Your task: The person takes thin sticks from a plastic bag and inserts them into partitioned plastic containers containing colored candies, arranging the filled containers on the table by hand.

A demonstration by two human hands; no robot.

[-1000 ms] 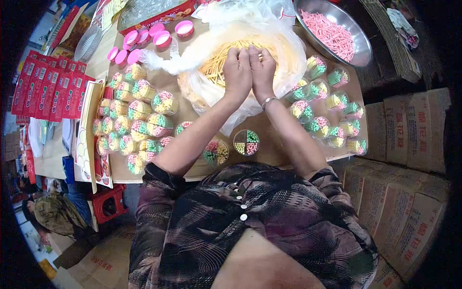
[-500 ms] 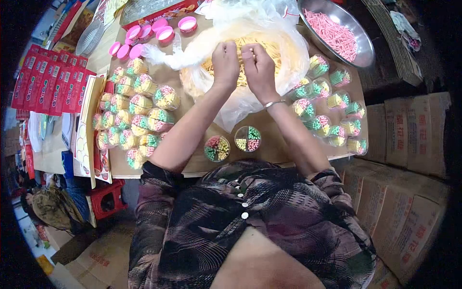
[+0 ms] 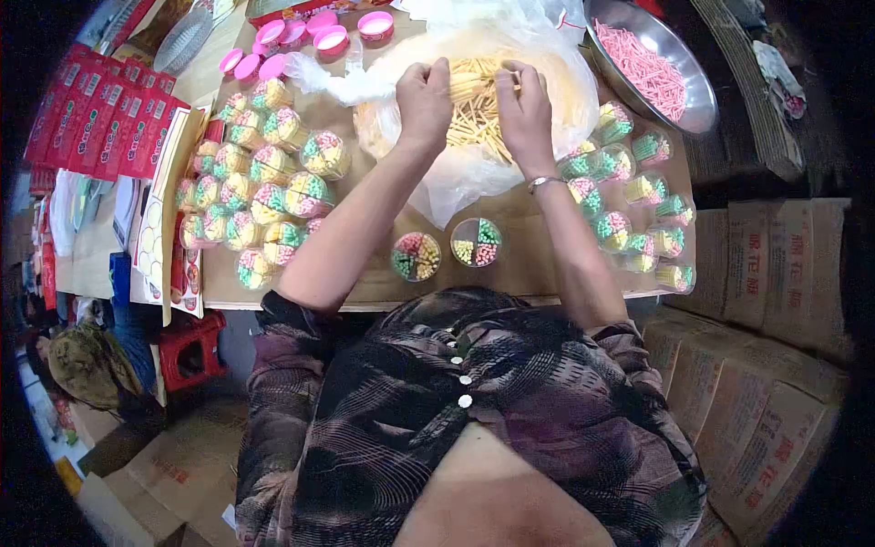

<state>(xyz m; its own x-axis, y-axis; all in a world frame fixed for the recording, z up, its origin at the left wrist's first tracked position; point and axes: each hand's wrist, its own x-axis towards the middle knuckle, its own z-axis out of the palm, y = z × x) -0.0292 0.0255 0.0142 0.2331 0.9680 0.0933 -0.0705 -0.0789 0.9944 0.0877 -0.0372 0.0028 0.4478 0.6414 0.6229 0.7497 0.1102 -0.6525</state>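
Over a clear plastic bag [image 3: 570,87] full of thin yellow sticks [image 3: 478,137], both my hands are raised, a short gap apart. My left hand [image 3: 426,108] is closed, its thumb along the top. My right hand [image 3: 526,114], with a bracelet at the wrist, has its fingers curled and its thumb toward the left hand. A bundle of yellow sticks [image 3: 471,84] lies crosswise between the two hands, its ends at the fingers. Nearer me stand two round clear cups: one cup [image 3: 416,256] with pink, yellow and green sticks, the other [image 3: 476,242] with an unfilled section.
Filled cups [image 3: 269,166] crowd the left side of the table, and more filled cups [image 3: 645,190] stand at the right. Pink lids [image 3: 331,41] lie at the back left. A metal bowl [image 3: 700,114] holds pink sticks. Cartons [image 3: 770,264] are stacked at the right.
My hands have moved apart, the right one to the right, and the crosswise yellow sticks now show between them. The whole view has shifted slightly.
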